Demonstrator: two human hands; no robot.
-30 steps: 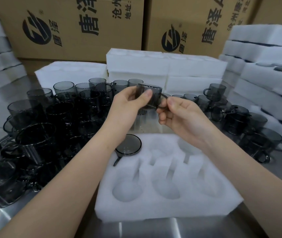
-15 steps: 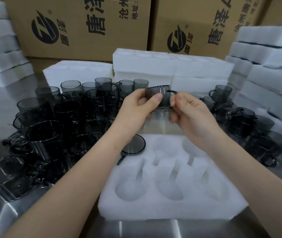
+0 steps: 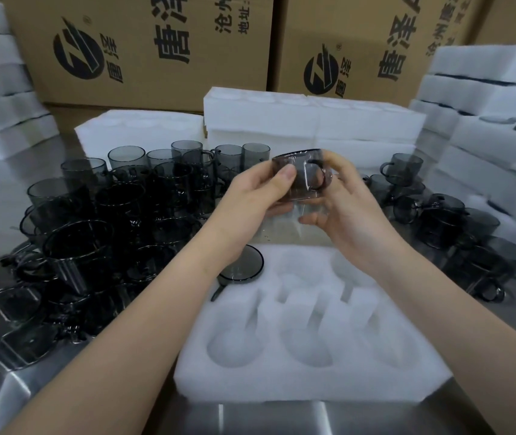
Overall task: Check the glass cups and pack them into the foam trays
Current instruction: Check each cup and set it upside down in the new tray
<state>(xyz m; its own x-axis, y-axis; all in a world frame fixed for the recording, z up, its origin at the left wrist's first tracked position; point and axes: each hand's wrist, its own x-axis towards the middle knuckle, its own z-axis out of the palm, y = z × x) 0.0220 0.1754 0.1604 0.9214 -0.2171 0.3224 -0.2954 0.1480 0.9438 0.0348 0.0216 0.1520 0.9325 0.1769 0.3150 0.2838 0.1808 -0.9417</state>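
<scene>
Rotated glass cup (image 3: 300, 175), gripped by left hand (image 3: 250, 208) and right hand (image 3: 353, 208), handle now toward viewer; inspection continuing, foam tray (image 3: 313, 381) unfilled.

Both bare forearms reach forward and converge. The left hand (image 3: 250, 199) holds a small smoky-grey glass cup (image 3: 302, 177), thumb pressed on its side; the right hand (image 3: 349, 208) completes the grip from the opposite side, fingers curled.

Steel table (image 3: 281, 417): foam tray (image 3: 306, 381) at near centre, grey glass cups (image 3: 99, 221) massed left, more cups (image 3: 457, 227) right, foam stacks (image 3: 310, 120) behind.
</scene>
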